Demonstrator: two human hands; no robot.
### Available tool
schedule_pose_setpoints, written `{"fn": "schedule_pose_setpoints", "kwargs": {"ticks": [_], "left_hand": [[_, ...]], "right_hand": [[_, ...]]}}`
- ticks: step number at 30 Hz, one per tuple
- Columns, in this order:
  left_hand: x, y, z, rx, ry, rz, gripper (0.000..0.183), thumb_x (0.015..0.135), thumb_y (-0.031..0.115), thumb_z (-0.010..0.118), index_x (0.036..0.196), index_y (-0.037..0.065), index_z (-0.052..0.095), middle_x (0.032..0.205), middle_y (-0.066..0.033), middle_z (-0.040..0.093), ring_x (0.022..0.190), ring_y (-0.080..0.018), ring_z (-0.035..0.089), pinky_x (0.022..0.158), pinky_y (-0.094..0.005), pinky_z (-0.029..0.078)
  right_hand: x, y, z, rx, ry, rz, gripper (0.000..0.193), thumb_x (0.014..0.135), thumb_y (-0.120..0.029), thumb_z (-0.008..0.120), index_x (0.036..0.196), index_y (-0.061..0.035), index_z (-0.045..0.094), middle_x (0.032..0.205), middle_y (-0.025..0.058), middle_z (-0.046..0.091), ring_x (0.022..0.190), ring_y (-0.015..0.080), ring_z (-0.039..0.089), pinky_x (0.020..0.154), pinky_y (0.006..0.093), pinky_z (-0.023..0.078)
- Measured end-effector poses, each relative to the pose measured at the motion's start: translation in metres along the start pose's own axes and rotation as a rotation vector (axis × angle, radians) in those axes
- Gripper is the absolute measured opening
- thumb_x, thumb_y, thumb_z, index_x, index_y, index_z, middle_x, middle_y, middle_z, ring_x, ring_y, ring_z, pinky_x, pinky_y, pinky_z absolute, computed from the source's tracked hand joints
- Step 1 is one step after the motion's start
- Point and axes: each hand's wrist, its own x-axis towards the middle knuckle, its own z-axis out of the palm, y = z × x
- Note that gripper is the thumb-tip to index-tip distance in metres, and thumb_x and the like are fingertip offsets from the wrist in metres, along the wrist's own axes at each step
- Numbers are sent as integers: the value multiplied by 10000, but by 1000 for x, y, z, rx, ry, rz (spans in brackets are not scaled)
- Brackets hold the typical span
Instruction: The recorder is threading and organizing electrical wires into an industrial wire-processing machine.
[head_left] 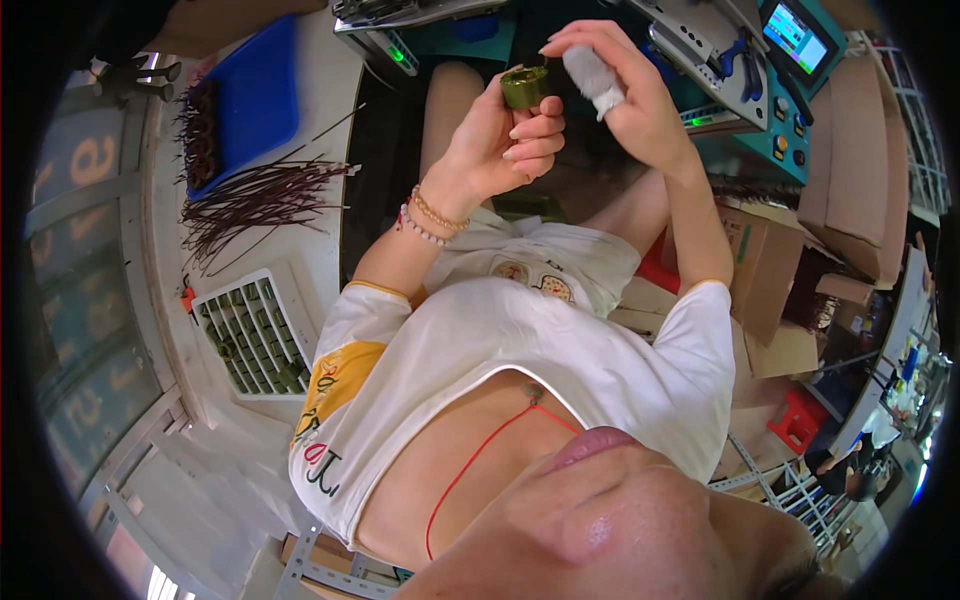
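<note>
My left hand [505, 145] is closed around a shiny olive-green ring-shaped part [525, 88], held up over my lap with its round opening facing up. Beaded bracelets [432, 218] circle that wrist. Just to the right, my right hand [630, 95] hovers beside the ring with its fingers extended and slightly curved. A grey-white cover or wrapping [592, 78] sits on one digit of this hand, probably the thumb. Between the right fingers I see no object, and they look apart from the ring.
On the left table lie a bundle of dark red wires [265, 205], a blue tray [270, 90] with wired coils at its edge, and a white tray [285, 285] with rows of green parts. A teal machine [785, 140] with a screen and cardboard boxes [765, 260] stand right.
</note>
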Motion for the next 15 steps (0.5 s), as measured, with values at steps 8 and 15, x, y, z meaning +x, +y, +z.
{"fn": "schedule_pose_setpoints", "kwargs": {"ticks": [8, 15], "left_hand": [[14, 12, 9, 318, 293, 23, 536, 1029, 593, 276, 880, 134, 509, 611, -8, 401, 488, -132, 333, 422, -260, 269], [52, 90, 121, 2364, 399, 1754, 147, 988, 134, 571, 975, -10, 600, 754, -143, 623, 673, -281, 616, 635, -341, 492]], "right_hand": [[27, -5, -14, -213, -413, 139, 259, 787, 63, 590, 1036, -2, 624, 1243, 121, 524, 1115, 293, 567, 979, 341, 445], [90, -59, -83, -525, 22, 118, 213, 888, -194, 716, 995, -18, 661, 1022, 174, 605, 944, 338, 620, 832, 397, 500]]}}
